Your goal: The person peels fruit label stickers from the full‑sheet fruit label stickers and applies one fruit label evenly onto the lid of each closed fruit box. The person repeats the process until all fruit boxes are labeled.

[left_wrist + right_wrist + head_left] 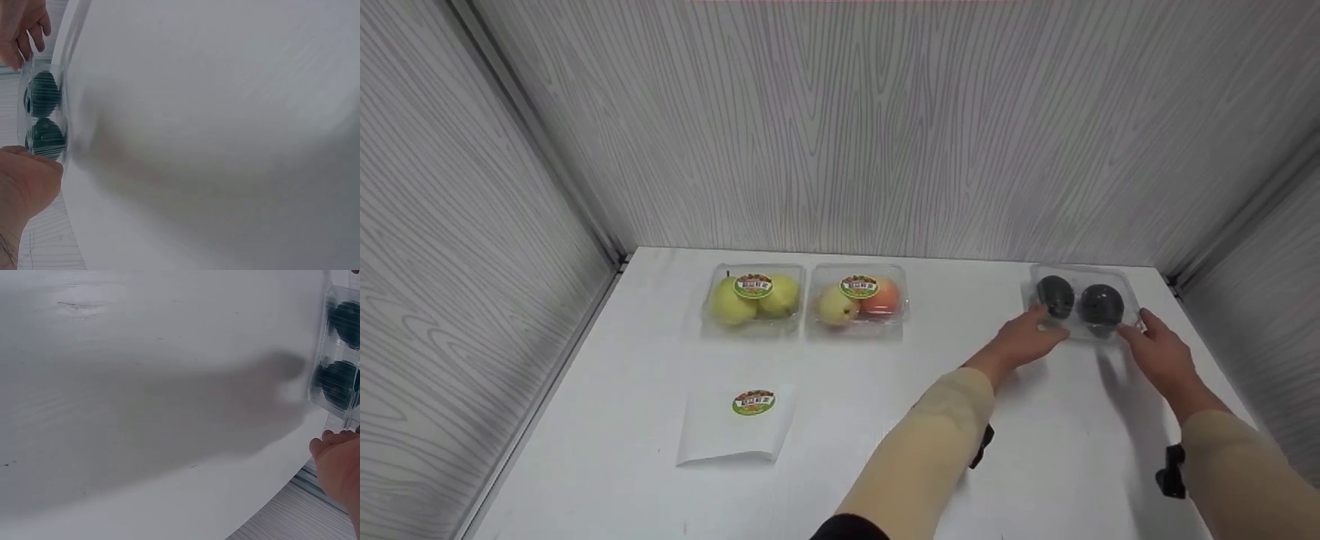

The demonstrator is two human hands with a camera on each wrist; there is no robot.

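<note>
A clear plastic box (1084, 335) with two dark green, rounded fruits (45, 93) inside sits at the back right of the white table. My left hand (1030, 337) grips its left end, the thumb at the front corner and the fingers along the side. At the opposite end is my right hand (1162, 356), fingers loosely spread and the thumb close to the front right corner. In the right wrist view, that hand (340, 464) shows just beside the box's end.
Two more clear boxes stand at the back: one with two yellow-green pears (757, 300), the other with a pale fruit (838, 306) and a red-orange fruit (881, 298). A white paper bag (727, 435) with an oval label lies front left. Grey wood-grain panels (840, 135) enclose the table.
</note>
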